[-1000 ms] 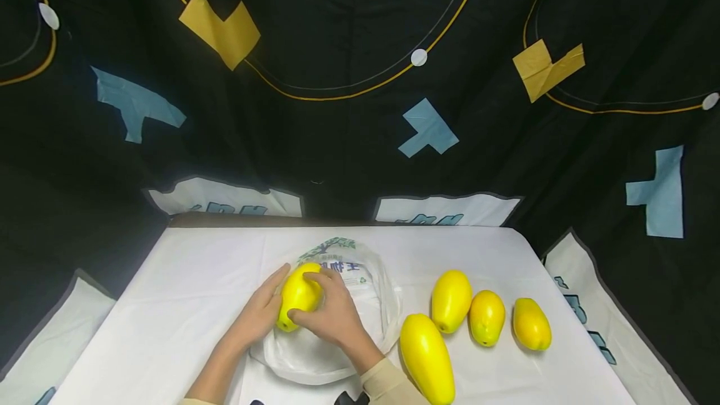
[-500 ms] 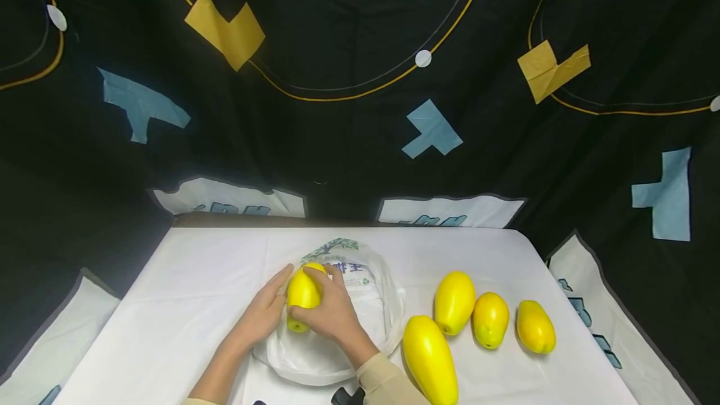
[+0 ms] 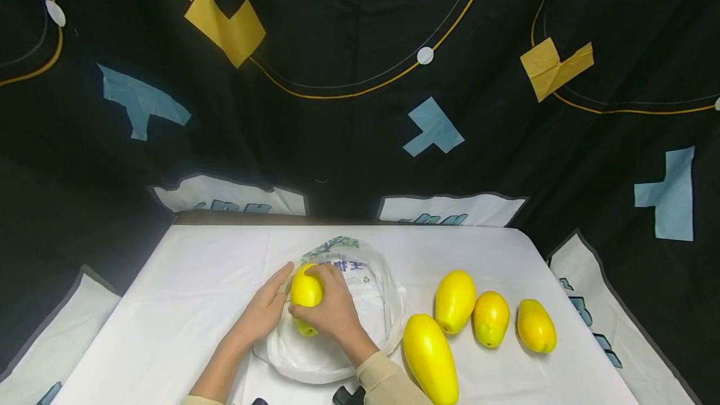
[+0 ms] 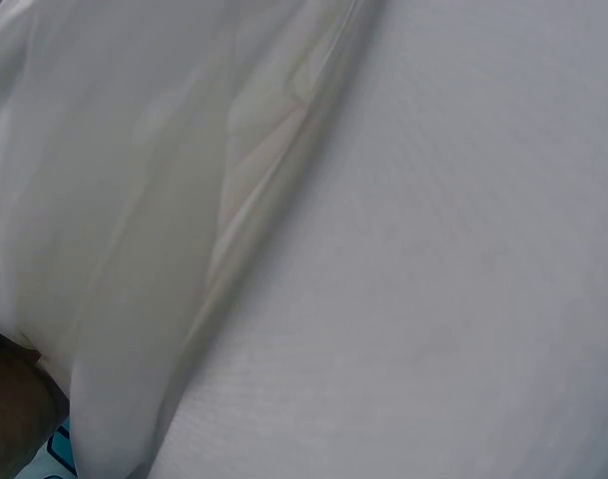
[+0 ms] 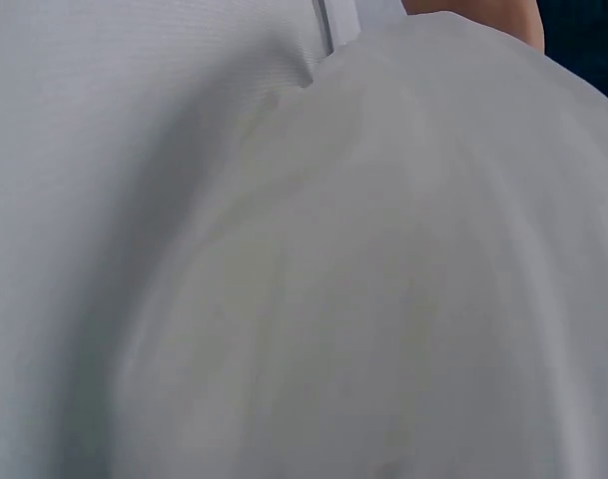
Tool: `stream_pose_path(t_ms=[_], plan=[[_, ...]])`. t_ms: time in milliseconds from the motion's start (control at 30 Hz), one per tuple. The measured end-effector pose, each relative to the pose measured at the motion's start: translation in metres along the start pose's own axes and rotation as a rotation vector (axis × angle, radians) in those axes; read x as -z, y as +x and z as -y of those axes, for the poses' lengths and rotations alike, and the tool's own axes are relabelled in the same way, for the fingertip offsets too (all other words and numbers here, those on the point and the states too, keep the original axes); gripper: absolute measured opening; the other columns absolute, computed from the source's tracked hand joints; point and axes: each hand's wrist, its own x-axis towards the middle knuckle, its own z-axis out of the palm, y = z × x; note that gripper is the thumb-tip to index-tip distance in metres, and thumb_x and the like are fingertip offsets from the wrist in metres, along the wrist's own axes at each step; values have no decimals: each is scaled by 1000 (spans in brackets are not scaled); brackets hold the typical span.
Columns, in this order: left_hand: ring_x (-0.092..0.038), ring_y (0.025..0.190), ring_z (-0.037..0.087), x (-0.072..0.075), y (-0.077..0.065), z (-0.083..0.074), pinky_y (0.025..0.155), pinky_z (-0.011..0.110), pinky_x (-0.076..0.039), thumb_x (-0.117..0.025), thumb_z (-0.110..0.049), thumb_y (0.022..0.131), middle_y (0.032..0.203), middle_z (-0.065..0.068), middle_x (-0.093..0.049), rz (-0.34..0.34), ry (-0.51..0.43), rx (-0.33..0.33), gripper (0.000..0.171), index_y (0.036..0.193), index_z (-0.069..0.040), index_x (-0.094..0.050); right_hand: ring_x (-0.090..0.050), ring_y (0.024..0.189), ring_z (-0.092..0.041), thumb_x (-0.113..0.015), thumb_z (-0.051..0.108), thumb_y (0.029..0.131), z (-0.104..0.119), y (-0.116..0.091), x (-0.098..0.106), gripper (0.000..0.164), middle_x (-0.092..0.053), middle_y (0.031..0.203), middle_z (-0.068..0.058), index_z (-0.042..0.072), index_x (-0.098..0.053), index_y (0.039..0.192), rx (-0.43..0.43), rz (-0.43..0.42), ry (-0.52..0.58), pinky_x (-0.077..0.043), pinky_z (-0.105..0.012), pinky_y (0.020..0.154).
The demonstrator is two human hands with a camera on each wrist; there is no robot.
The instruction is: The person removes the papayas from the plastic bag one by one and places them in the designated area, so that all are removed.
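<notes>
In the head view my right hand (image 3: 332,305) grips a yellow papaya (image 3: 306,286) from its right side, thumb and fingers round it. The fruit is over the opening of a white plastic bag (image 3: 377,324) with green and blue print. My left hand (image 3: 263,312) lies along the bag's left side with its fingers straight, close to the papaya; whether it also pinches the rim cannot be told. In the left wrist view the bag's wall (image 4: 114,200) fills the left side. Pale bag film (image 5: 383,259) covers most of the right wrist view, hiding the fruit.
Several more yellow papayas lie right of the bag: a long one (image 3: 430,358), an oval one (image 3: 455,302), and smaller ones (image 3: 491,319) farther right. A black object (image 3: 349,396) shows at the bottom edge. White cloth covers the table (image 3: 197,280); a black curtain (image 3: 337,155) hangs behind.
The papaya in my right hand has turned more upright and shifted slightly right and down. My left hand stays at the bag's left side. The head view has shifted slightly.
</notes>
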Motion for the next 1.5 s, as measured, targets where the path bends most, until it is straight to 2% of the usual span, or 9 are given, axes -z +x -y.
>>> stream_pose_path(t_ms=[267,533,633,867,1133,1500], plan=[[-18,145,36,0,1,-3,118,53,-12,-34,2,97,158,17,-23,2,8,-2,57,153,-3,-27,-52,107,-16,-82,36,67,-5,-4,6,58,-49,133,4,25,-59,119,-6,0,-4,-51,-36,85],[-16,146,34,0,1,-3,118,53,-12,-33,-1,98,160,14,-21,17,14,33,58,154,-6,-24,-53,107,-16,-83,36,65,-7,-12,15,61,-48,135,4,29,-58,120,-29,-5,6,-51,-36,84],[-17,146,34,-1,2,-2,118,53,-12,-33,0,97,159,14,-22,12,17,30,58,154,-6,-25,-52,108,-15,-83,37,66,-6,-16,21,61,-47,134,6,30,-58,120,-32,-9,10,-51,-35,85],[-15,147,33,-2,1,-1,118,53,-13,-32,0,97,160,12,-20,19,44,40,59,155,-8,-23,-53,107,-15,-84,34,65,1,-23,40,60,-49,129,7,28,-58,119,36,-44,38,-51,-37,84],[-15,147,33,-1,3,-3,117,54,-13,-33,0,97,160,14,-20,15,55,53,60,155,-8,-23,-50,115,-17,-83,33,67,7,-34,62,60,-45,137,8,31,-57,120,48,-61,58,-50,-40,88],[-16,146,37,-3,3,-2,118,54,-12,-32,3,95,159,18,-21,7,53,17,59,154,-2,-23,-49,120,-18,-83,30,67,9,-45,86,60,-43,143,6,33,-56,120,49,-91,104,-50,-43,89]])
